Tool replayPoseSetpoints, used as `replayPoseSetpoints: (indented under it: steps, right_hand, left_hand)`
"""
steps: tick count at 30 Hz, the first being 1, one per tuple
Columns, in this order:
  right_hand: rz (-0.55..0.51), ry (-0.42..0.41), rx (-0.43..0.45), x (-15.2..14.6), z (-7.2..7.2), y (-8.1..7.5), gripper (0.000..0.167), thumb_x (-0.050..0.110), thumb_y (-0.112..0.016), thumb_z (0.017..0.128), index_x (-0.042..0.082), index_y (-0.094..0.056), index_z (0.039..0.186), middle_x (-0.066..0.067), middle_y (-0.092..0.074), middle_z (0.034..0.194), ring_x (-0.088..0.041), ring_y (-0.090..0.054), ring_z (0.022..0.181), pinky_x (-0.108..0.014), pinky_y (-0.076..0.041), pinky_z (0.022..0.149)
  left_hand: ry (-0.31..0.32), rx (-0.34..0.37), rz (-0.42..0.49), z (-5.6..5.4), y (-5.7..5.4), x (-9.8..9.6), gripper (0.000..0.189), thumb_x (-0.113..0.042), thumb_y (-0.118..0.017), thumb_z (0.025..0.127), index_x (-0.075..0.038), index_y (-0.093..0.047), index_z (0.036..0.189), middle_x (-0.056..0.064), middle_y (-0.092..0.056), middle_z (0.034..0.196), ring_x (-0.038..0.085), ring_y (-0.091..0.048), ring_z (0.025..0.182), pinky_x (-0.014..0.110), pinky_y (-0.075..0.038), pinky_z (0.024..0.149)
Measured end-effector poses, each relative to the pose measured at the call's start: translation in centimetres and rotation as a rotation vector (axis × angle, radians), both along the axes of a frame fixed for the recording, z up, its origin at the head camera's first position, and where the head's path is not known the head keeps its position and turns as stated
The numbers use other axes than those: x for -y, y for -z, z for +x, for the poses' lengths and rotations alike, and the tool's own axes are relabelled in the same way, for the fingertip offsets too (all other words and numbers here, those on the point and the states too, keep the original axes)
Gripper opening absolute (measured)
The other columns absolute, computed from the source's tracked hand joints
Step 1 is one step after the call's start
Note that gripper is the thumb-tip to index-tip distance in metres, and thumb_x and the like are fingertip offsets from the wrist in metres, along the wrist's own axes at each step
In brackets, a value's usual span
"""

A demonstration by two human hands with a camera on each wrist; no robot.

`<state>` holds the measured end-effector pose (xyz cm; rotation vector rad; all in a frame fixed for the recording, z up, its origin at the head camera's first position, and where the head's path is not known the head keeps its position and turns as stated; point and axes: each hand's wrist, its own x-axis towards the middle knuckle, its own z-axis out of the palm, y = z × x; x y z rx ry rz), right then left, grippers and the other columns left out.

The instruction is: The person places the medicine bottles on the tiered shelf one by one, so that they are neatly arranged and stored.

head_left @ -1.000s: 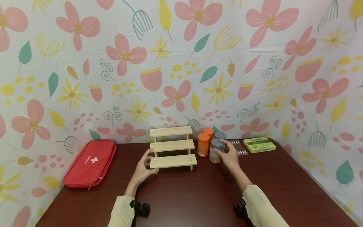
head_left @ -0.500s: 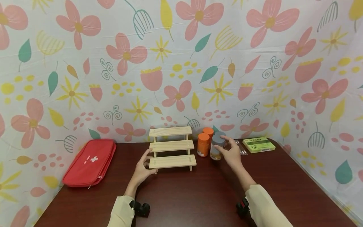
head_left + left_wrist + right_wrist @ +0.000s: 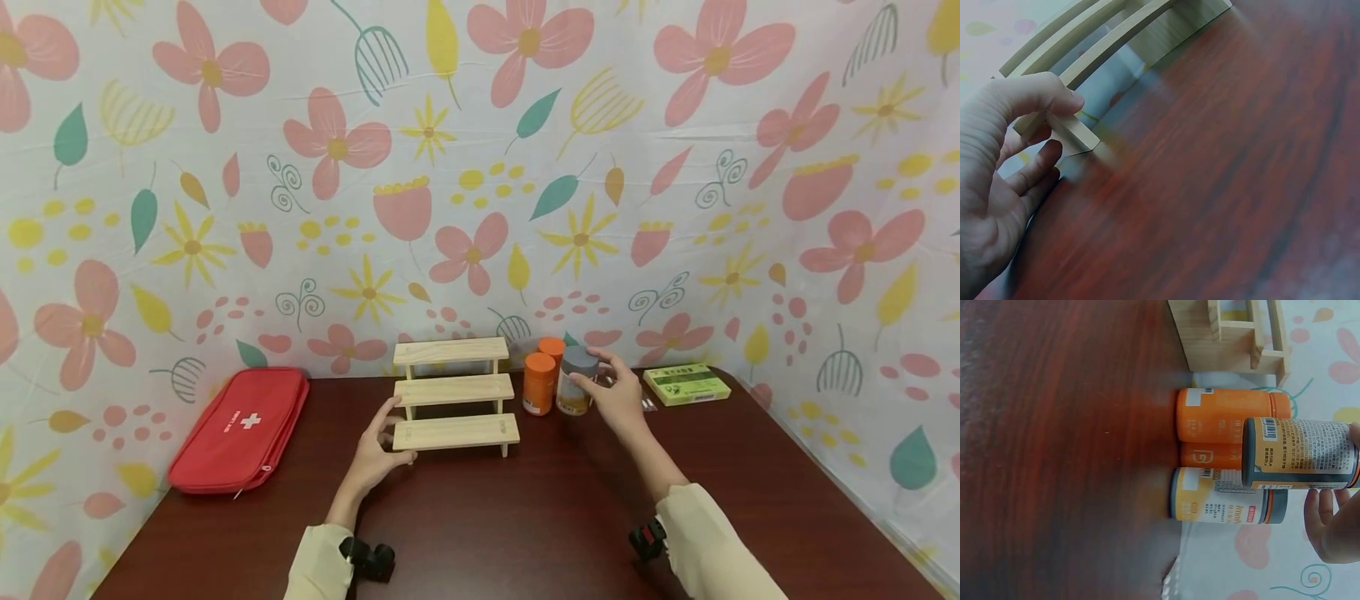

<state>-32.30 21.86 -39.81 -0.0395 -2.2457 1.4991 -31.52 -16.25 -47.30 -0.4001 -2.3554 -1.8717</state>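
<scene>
My left hand [image 3: 372,450] holds the left end of a three-tier wooden display stand [image 3: 456,431]; in the left wrist view the thumb lies over the lowest step [image 3: 1079,69], other fingers below it. My right hand [image 3: 621,398] grips a grey-lidded supplement bottle [image 3: 573,393] near its lid. In the right wrist view this bottle [image 3: 1300,453] is upright and raised above the table. A second grey-lidded bottle [image 3: 1210,503] stands on the table there, hidden in the head view. Two orange bottles [image 3: 538,387] stand between the wooden stand and the held bottle.
A red first aid pouch [image 3: 240,429] lies at the left of the dark wooden table [image 3: 517,525]. A green-yellow box [image 3: 686,384] lies at the back right. Beside it, a clear pack of white-tipped sticks [image 3: 648,406] is mostly covered by my right hand. Flowered cloth hangs behind.
My right hand has lifted the grey-lidded bottle up and slightly back, so it covers the other grey lid in the head view. My left hand stays at the stand.
</scene>
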Motion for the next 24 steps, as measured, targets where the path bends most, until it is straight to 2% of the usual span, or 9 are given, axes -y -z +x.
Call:
replayPoseSetpoints:
  steps: [5, 9, 11, 18, 24]
  right_hand:
    - [-0.005, -0.01, 0.007, 0.2, -0.1, -0.9, 0.057, 0.032, -0.075, 0.086, 0.017, -0.054, 0.137, -0.014, -0.055, 0.128, -0.022, -0.054, 0.109, -0.02, -0.043, 0.084]
    - [-0.017, -0.033, 0.018, 0.2, -0.3, -1.7, 0.059, 0.035, -0.074, 0.086, 0.018, -0.052, 0.138, -0.013, -0.051, 0.135, -0.028, -0.052, 0.117, -0.033, -0.045, 0.089]
    - [-0.029, -0.045, 0.008, 0.3, -0.5, -2.2, 0.06, 0.035, -0.074, 0.086, 0.018, -0.052, 0.139, -0.013, -0.05, 0.137, -0.028, -0.051, 0.119, -0.037, -0.046, 0.092]
    - [-0.043, -0.09, -0.066, 1.4, -1.2, -3.9, 0.058, 0.027, -0.073, 0.087, 0.011, -0.051, 0.138, -0.017, -0.047, 0.138, -0.032, -0.046, 0.124, -0.048, -0.043, 0.102]
    - [-0.035, -0.13, -0.087, 3.3, -1.7, -5.3, 0.057, 0.024, -0.073, 0.088, 0.011, -0.052, 0.139, -0.017, -0.048, 0.139, -0.034, -0.049, 0.124, -0.05, -0.044, 0.101]
  left_hand:
    - [-0.021, 0.008, -0.006, -1.0, 1.8, 0.3, 0.096, 0.009, -0.077, 0.072, -0.025, -0.035, 0.151, 0.019, -0.054, 0.13, 0.024, -0.056, 0.086, 0.027, -0.051, 0.068]
    - [-0.034, 0.004, -0.017, -1.0, 2.0, 0.2, 0.096, 0.008, -0.078, 0.072, -0.027, -0.035, 0.151, 0.017, -0.055, 0.129, 0.022, -0.055, 0.085, 0.028, -0.05, 0.069]
    - [-0.037, 0.002, -0.019, -0.8, 1.8, 0.1, 0.096, 0.009, -0.077, 0.072, -0.026, -0.035, 0.151, 0.017, -0.056, 0.129, 0.022, -0.055, 0.084, 0.029, -0.049, 0.071]
    - [-0.011, -0.026, -0.026, 0.9, -0.4, -0.4, 0.091, 0.008, -0.076, 0.072, -0.015, -0.036, 0.151, 0.02, -0.058, 0.124, 0.023, -0.054, 0.084, 0.033, -0.047, 0.076]
    - [-0.016, -0.017, -0.036, 1.3, -0.7, -0.1, 0.091, 0.009, -0.076, 0.073, -0.016, -0.036, 0.151, 0.019, -0.059, 0.125, 0.024, -0.054, 0.086, 0.032, -0.048, 0.075]
